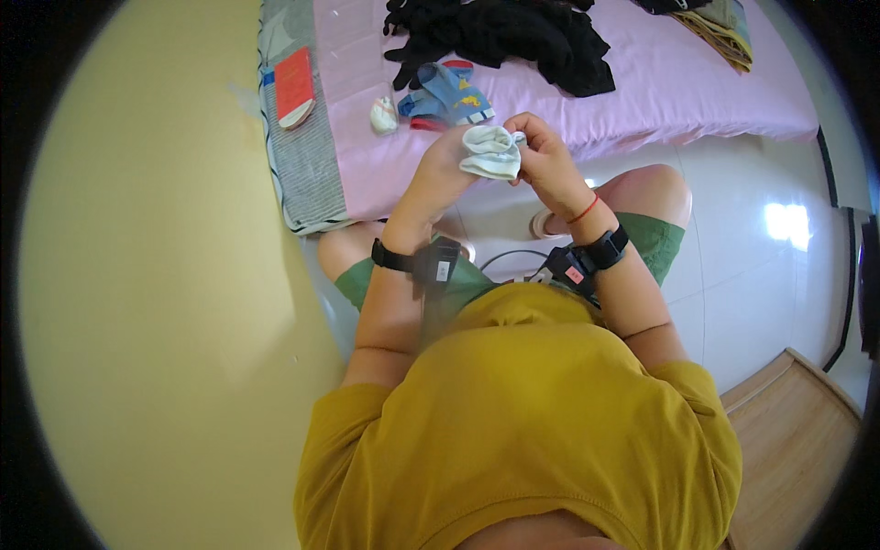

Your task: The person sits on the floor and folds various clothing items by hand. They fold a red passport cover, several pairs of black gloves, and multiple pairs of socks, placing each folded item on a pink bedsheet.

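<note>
Both my hands hold a small white cloth item [491, 152], bunched up and apparently a sock, just off the near edge of the bed. My left hand [448, 161] supports it from the left, its fingers mostly hidden behind the cloth. With thumb and fingers, my right hand [540, 152] grips its right side. On the pink sheet just beyond lie blue patterned socks [450, 96] with red and white parts. A small rolled white bundle [383, 115] rests to their left.
Black clothing [529, 38] lies in a heap farther back on the pink sheet [653, 89]. A red booklet [294, 84] is on the grey striped mat [309, 165] at left. Folded clothes [718, 34] sit at the far right. A wooden panel [797, 440] stands at lower right.
</note>
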`<state>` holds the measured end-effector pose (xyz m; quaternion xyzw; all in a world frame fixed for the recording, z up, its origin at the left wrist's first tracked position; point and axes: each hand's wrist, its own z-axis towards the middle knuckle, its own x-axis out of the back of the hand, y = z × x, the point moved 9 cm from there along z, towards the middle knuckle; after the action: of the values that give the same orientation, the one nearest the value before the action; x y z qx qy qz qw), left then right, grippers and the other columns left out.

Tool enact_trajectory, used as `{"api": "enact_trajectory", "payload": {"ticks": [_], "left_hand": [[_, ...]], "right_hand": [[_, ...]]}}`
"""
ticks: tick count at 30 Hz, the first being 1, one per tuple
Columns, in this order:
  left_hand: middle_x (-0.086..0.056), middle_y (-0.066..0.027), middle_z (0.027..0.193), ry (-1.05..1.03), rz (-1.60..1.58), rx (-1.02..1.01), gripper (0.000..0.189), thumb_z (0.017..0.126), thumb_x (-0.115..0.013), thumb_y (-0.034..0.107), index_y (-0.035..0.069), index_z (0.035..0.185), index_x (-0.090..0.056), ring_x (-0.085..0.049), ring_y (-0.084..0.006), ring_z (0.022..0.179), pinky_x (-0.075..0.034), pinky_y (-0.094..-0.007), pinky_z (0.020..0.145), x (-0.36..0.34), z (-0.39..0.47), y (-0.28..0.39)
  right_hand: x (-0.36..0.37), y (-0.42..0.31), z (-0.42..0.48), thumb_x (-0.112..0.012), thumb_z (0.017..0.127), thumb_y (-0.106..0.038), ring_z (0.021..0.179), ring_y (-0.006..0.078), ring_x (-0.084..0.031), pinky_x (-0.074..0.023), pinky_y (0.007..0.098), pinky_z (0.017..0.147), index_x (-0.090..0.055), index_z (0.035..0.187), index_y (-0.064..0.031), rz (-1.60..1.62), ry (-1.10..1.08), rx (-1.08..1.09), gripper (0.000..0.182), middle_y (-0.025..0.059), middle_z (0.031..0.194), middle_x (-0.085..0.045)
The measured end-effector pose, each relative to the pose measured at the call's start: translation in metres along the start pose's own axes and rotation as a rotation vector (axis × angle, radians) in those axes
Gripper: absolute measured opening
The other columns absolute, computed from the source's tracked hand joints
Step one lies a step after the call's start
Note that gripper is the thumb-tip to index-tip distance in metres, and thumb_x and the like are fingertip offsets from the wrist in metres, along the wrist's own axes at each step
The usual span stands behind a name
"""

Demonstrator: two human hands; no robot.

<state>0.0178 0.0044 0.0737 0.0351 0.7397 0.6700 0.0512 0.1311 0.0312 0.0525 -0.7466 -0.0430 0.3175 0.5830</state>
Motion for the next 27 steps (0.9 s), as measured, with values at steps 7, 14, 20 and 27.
{"api": "enact_trajectory", "payload": {"ticks": [7,14,20,27], "left_hand": [[-0.061,-0.0049,0.109,0.038,0.362,-0.147,0.043,0.079,-0.066,-0.005,0.003,0.119,-0.054,-0.060,-0.0130,0.098,-0.049,-0.0276,0.087,0.003,0.003,0.013],[-0.060,-0.0047,0.107,0.136,-0.063,-0.085,0.035,0.082,-0.066,-0.002,0.002,0.112,-0.050,-0.060,-0.0126,0.093,-0.052,-0.0246,0.074,0.012,0.003,0.012],[-0.059,-0.0075,0.100,0.106,0.066,-0.198,0.027,0.077,-0.073,0.004,0.004,0.096,-0.054,-0.060,-0.0169,0.088,-0.051,-0.0304,0.077,0.011,0.005,0.011],[-0.058,-0.0108,0.097,0.200,0.736,-0.536,0.024,0.069,-0.076,0.013,0.005,0.084,-0.059,-0.054,-0.0271,0.087,-0.044,-0.0351,0.079,0.002,-0.008,0.058]], "right_hand": [[0.013,0.011,0.003,-0.057,0.089,-0.015,0.067,0.0062,-0.053,-0.0435,0.0186,0.056,-0.056,0.100,-0.0073,0.070,0.091,-0.046,0.013,-0.0009,0.087,-0.057],[-0.010,-0.023,-0.007,-0.065,0.086,-0.008,0.087,0.0156,-0.064,-0.0551,0.0286,0.078,-0.055,0.109,0.0013,0.019,-0.048,0.077,0.026,0.0076,0.100,-0.062],[-0.006,-0.025,-0.006,-0.066,0.086,-0.009,0.082,0.0141,-0.065,-0.0552,0.0256,0.069,-0.056,0.108,0.0013,-0.145,-0.056,0.114,0.026,0.0074,0.096,-0.063],[0.004,-0.021,-0.004,-0.064,0.088,-0.006,0.077,0.0117,-0.063,-0.0551,0.0239,0.069,-0.055,0.105,-0.0005,-0.216,-0.002,0.112,0.020,0.0054,0.090,-0.062]]}}
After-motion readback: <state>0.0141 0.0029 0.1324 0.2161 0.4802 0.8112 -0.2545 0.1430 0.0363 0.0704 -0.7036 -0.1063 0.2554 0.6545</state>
